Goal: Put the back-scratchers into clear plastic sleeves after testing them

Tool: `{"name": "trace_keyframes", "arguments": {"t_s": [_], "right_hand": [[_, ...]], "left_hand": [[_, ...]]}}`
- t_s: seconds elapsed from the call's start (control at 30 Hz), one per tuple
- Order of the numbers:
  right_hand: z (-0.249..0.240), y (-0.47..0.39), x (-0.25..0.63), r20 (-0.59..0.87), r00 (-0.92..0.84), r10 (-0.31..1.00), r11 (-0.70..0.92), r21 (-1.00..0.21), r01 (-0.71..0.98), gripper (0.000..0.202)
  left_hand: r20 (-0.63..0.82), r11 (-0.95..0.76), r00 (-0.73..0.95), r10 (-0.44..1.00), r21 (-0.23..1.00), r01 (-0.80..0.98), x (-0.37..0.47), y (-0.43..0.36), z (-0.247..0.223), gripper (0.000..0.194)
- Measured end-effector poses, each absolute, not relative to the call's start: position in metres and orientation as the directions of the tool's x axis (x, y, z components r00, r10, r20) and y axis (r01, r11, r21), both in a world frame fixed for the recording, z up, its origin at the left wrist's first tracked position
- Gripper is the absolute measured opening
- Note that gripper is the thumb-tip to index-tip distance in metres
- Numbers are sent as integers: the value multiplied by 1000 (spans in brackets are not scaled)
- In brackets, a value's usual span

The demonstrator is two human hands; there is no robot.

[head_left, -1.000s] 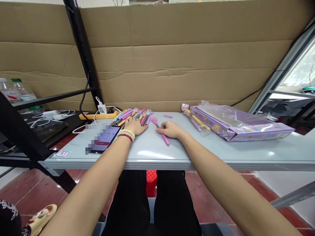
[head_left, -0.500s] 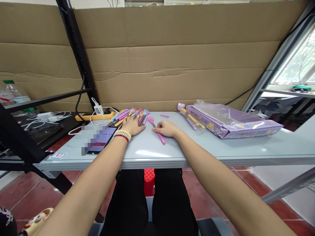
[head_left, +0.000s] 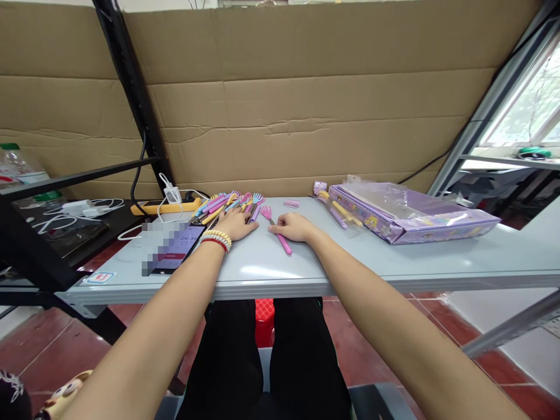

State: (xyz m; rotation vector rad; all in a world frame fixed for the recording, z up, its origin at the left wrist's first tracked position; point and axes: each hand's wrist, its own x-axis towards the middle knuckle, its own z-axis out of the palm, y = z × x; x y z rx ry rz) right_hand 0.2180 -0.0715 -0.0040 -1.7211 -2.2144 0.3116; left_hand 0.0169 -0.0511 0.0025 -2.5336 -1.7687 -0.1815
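My left hand (head_left: 235, 223) lies flat, fingers spread, on the near right side of a pile of colourful sticks (head_left: 214, 205) with fork-like heads. Its fingertips are partly lost among them. A beaded bracelet (head_left: 217, 236) and a red cord circle that wrist. My right hand (head_left: 295, 226) rests on the table with its fingers curled in. Its thumb and forefinger pinch a pink fork-like stick (head_left: 284, 244) at the middle, where a thin neck joins the handle. The stick lies slanted on the tabletop, its tined head pointing away from me.
A phone (head_left: 184, 248) lies left of my left arm, beside a white charger cable (head_left: 172, 192) and a yellow power strip (head_left: 153, 207). To the right are an open purple box (head_left: 420, 219) and wrapped sticks (head_left: 339, 213). A small pink packet (head_left: 291, 203) lies at the back.
The view has shifted very slightly. Both hands and the pink fork-like stick keep their places on the table.
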Motion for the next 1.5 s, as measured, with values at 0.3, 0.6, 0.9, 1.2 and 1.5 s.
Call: {"name": "trace_keyframes", "arguments": {"t_s": [0.3, 0.6, 0.9, 1.2, 1.5], "right_hand": [[-6, -70, 219, 123, -226, 966, 256, -351, 901, 42], [-7, -69, 219, 124, -225, 967, 254, -345, 903, 41], [-7, -69, 219, 130, -223, 966, 254, -337, 906, 40], [-10, -66, 221, 138, -232, 963, 266, -328, 906, 41], [-9, -68, 220, 135, -226, 965, 259, -332, 907, 42]], "left_hand": [[127, -307, 298, 946, 54, 950, 17, -51, 2, 61], [121, -283, 275, 954, 49, 958, 17, -51, 2, 62], [125, -271, 262, 957, 56, 961, 17, -52, 1, 61], [113, -224, 214, 970, 86, 971, 18, -52, 1, 64], [111, -216, 206, 972, 93, 972, 18, -54, 1, 64]]}}
